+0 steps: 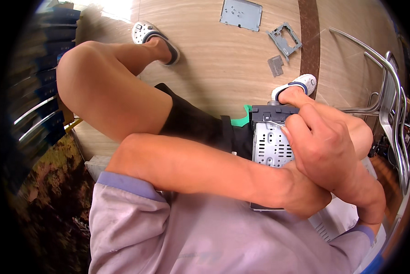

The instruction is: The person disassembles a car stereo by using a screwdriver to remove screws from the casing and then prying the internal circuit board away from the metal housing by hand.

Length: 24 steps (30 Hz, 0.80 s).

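Observation:
A car stereo with a perforated silver metal case (271, 142) and a black front panel (271, 113) rests on my lap, its black end pointing away from me. My left hand (309, 194) reaches across and grips the unit at its near right side; its fingers are mostly hidden. Over the far right part of the case, my right hand (321, 144) is closed in a pinch. From its fingertips a thin metal tool (274, 123) runs to the seam where the black panel meets the case. A strip of green material (242, 118) shows beside the panel.
Ahead on the tiled floor lie a flat grey metal plate (240, 14), a metal bracket frame (286, 40) and a small perforated plate (275, 66). A steel-tube bench (394, 91) stands at the right. Stacked dark blue boxes (59, 48) line the left.

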{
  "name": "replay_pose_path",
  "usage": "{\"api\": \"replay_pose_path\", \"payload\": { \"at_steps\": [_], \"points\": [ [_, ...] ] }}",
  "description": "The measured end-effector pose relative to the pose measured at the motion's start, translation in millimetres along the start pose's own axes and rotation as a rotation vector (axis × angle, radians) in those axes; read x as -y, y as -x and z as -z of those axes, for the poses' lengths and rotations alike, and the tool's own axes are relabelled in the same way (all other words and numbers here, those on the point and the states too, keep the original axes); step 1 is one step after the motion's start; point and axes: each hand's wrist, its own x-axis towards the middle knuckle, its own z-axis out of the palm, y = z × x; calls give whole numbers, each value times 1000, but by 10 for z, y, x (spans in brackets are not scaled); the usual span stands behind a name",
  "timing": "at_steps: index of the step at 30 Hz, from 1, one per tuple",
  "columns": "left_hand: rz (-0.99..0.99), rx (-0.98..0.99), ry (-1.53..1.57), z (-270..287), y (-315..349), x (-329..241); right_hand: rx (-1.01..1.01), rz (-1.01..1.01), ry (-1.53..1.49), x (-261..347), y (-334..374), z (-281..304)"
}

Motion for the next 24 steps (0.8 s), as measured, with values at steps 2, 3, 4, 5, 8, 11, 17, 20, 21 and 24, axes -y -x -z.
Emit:
{"api": "replay_pose_path", "payload": {
  "at_steps": [2,3,4,5,8,11,17,20,21,24],
  "points": [
    [-7,1,-9,12,-21,-22,16,10,2,-23,-33,24],
    [-7,3,-13,19,-17,-18,23,11,3,-47,-64,27],
    [-7,7,-26,29,-16,-9,49,11,-77,-107,-108,28],
    [1,17,-35,23,18,-3,60,17,-112,-118,-127,31],
    [15,48,-71,35,59,-16,45,-18,-238,-81,-143,15],
    [24,69,-94,60,96,-29,215,-98,-210,-148,-244,139],
    [27,113,-134,83,88,-46,187,-56,-262,-255,-230,98],
    [44,100,-227,-13,32,-45,251,40,-241,-340,-390,181],
    [40,79,-267,-20,23,-44,250,35,-241,-355,-404,191],
    [72,65,-209,10,54,-57,316,71,-231,-366,-401,188]
  ]
}}
